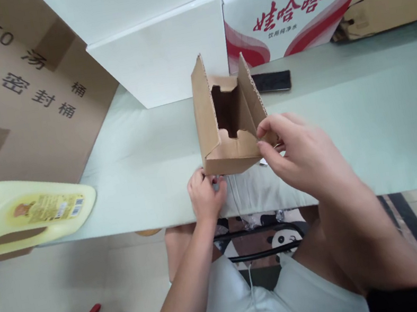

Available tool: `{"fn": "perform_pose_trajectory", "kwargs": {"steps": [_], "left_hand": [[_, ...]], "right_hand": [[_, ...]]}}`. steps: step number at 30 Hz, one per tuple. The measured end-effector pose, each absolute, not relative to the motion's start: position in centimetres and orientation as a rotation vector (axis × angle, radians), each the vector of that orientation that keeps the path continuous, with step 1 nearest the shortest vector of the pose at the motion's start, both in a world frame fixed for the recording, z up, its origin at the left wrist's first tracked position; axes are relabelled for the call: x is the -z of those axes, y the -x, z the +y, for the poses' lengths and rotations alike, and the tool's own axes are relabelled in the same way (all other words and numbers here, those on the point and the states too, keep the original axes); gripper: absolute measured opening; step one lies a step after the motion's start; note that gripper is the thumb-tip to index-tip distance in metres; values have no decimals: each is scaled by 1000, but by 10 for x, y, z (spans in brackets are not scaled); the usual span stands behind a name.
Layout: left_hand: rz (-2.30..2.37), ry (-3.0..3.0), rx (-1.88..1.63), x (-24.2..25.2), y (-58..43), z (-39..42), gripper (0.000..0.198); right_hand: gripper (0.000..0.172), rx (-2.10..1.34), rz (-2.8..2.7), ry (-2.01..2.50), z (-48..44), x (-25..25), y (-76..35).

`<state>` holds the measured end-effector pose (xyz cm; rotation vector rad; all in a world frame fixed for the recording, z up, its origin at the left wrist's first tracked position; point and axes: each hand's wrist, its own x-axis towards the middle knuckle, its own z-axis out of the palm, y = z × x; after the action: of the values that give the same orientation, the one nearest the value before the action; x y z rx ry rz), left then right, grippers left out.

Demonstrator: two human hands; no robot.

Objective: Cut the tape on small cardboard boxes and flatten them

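A brown cardboard box [206,124] stands upright on the table with its top flaps raised, and its dark inside shows between notched inner flaps. At the front left corner of the box, low down, is my left hand [206,195], its fingers curled against the cardboard and partly hidden by it. My right hand [292,149] pinches the front right corner of the box between thumb and forefinger; its other fingers are bent. A small whitish piece [263,162] shows under that hand, too small to name.
Behind the box are white cartons [162,56] and a red-and-white carton [282,24]. A black phone [272,82] lies close behind it. To the left are a large printed carton [21,103] and a pale yellow jug [32,211]. The table's [140,205] front edge is near my lap.
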<state>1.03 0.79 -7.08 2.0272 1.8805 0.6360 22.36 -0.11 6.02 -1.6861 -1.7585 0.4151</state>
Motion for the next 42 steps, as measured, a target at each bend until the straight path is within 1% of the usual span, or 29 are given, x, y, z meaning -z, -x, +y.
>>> {"fn": "perform_pose_trajectory", "kwargs": {"steps": [5,8,12,15,18,21,23,25,28,30,33,34,38,42], "left_hand": [[1781,-1860,-828,74,-6,10,14],[1697,-1695,-974,77,2,12,20],[1657,-1412,-1195,74,17,16,26],[1608,-1265,-1315,61,24,13,32],[1493,-1249,-1358,37,20,4,47],[1265,-1404,-1328,10,0,-1,75],[1228,-1527,-1312,-5,-15,1,82],[1277,-1608,-1272,-13,-26,6,76],[1366,-1626,-1235,-10,-32,14,61],[1406,-1597,-1278,-1,-30,16,54],[1424,-1534,-1354,12,-27,15,50],[1417,-1520,-1361,15,-26,14,50],[1379,-1554,-1378,17,-25,12,48],[1396,-1687,-1315,14,-19,15,44]], "right_hand": [[8,-420,-1795,1701,-6,-74,-231],[6,-457,-1763,1720,-11,-78,-236],[11,-531,-1779,1702,-17,-80,-240],[15,-572,-1833,1682,-19,-82,-240],[15,-617,-1877,1651,-20,-84,-240],[15,-648,-1920,1595,-22,-87,-240],[15,-695,-1956,1559,-24,-89,-241],[16,-783,-1996,1509,-26,-92,-242],[20,-885,-2054,1459,-29,-95,-245],[20,-894,-2065,1478,-29,-95,-245],[14,-835,-2033,1502,-28,-91,-245],[17,-791,-2013,1499,-27,-89,-244],[40,-621,-1947,1479,-25,-80,-243],[48,-616,-1981,1411,-23,-74,-242]]}}
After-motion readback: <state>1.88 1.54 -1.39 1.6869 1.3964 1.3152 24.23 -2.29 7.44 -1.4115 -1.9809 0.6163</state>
